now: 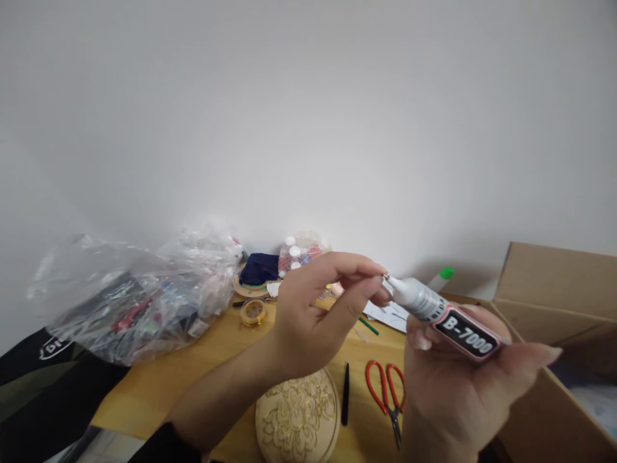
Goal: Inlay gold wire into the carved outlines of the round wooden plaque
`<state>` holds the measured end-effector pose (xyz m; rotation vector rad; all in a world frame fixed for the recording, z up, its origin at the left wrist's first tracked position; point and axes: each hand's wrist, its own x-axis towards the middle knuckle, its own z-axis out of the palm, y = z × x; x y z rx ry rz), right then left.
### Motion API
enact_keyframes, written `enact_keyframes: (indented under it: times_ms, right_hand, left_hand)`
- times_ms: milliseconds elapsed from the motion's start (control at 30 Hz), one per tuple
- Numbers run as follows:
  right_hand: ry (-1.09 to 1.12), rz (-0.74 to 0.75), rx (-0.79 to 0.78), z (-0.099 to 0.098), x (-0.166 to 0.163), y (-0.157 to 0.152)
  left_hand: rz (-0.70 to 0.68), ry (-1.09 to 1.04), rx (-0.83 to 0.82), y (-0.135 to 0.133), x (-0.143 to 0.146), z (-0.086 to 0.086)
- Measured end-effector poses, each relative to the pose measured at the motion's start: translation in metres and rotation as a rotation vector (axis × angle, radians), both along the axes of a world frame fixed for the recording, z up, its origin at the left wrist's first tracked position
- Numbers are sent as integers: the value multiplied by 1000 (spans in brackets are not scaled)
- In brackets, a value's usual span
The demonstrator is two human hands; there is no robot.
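In my right hand (456, 373) lies a white glue tube (466, 333) marked B-7000, with my fingers wrapped round it and its nozzle pointing left. The thumb and fingertips of my left hand (321, 308) are pinched together right at the nozzle tip. What they hold there is too small to make out. Below my hands, a round wooden disc (297, 418) with a raised gold wire flower pattern rests on the table. Beside it lie a slim black tool (346, 393) and red-handled scissors (385, 382), partly covered by my right wrist.
A clear plastic bag (144, 302) of mixed items sits at the left. Farther back are a spool of gold wire (253, 312), dark blue cloth (260, 268) and a bag of small bottles (301, 251). An open cardboard box (554, 283) stands at the right, near a green-capped marker (441, 278).
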<state>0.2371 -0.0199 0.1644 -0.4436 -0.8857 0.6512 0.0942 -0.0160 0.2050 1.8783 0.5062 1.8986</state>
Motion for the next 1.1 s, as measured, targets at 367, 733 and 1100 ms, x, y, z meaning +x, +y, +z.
enact_keyframes:
  times_ms: [367,733,1100]
  right_hand:
    - [-3,-4,-19,1,0,-1]
    - [44,23,-22,2,2,0]
    - [13,18,-9,3,3,1]
  left_hand:
    - [250,121,152,0,-1,1]
    - [274,93,121,3,-5,-2]
    - [234,47,81,3,-4,-4]
